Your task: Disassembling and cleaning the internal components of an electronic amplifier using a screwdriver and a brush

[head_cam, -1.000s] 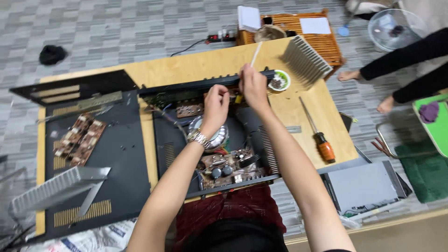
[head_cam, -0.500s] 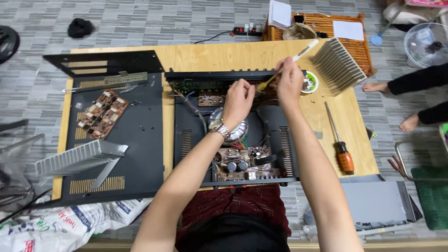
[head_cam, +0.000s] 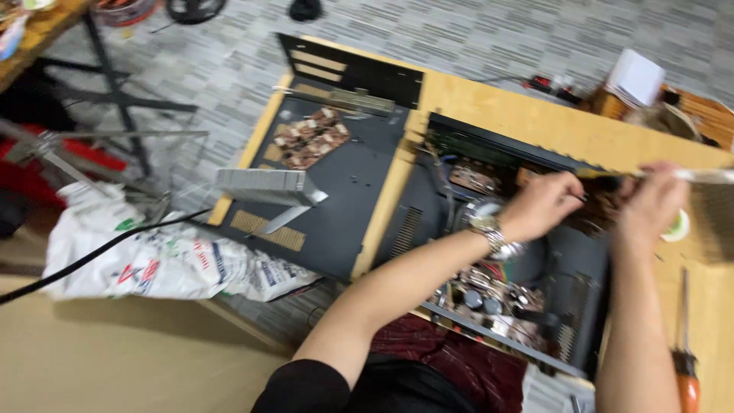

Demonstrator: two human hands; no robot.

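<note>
Over the open amplifier case, toward its back edge, the left hand pinches something too blurred to name, while the right hand closes on a thin brush. That brush looks light and stiff; hold mid-handle.

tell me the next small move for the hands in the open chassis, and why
Probably hold the left hand steady beside the right hand and its thin pale tool, since both are bunched over the boards at the rear of the open chassis and the view is blurred.
</note>
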